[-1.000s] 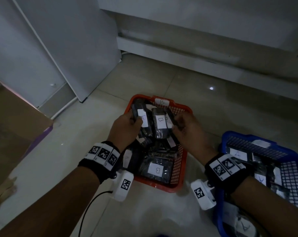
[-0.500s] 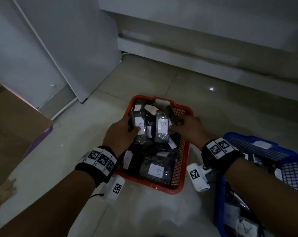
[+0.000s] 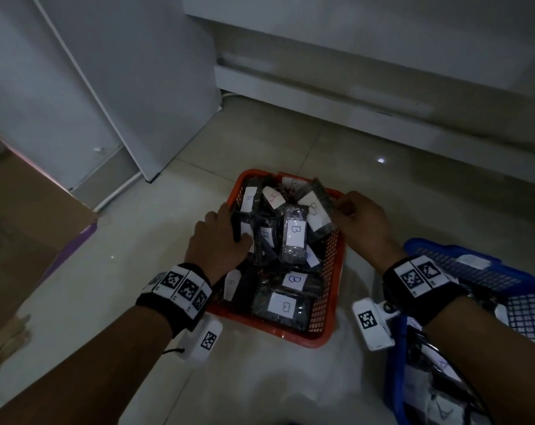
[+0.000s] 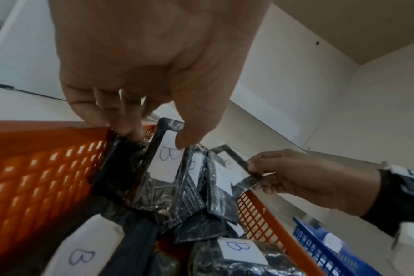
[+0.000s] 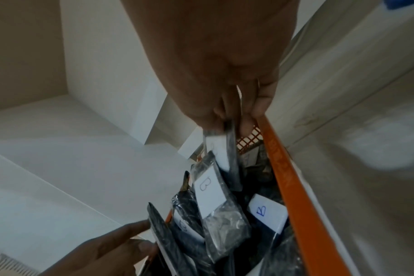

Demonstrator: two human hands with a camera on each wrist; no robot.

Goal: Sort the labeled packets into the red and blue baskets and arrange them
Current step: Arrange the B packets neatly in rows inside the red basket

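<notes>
The red basket (image 3: 334, 271) sits on the floor, full of dark packets with white "B" labels. My left hand (image 3: 231, 231) is at its left rim and grips an upright B packet (image 4: 165, 162), thumb on the label (image 4: 164, 155) and fingers behind it. Over the right rim, my right hand (image 3: 341, 207) pinches the top edge of another B packet (image 3: 317, 211) between thumb and fingers (image 5: 246, 125). Between the hands a further B packet (image 3: 294, 234) stands upright. The blue basket (image 3: 475, 256) holds A-labelled packets under my right forearm.
A brown cardboard box (image 3: 30, 228) lies on the floor at the left. A white door panel (image 3: 106, 87) and a white wall base (image 3: 336, 96) close off the back. Pale tiled floor (image 3: 143, 240) surrounds the baskets.
Both hands have moved toward the basket's far end and spread apart. The right hand has gone to the right rim with its packet, and the packets between them now stand more upright.
</notes>
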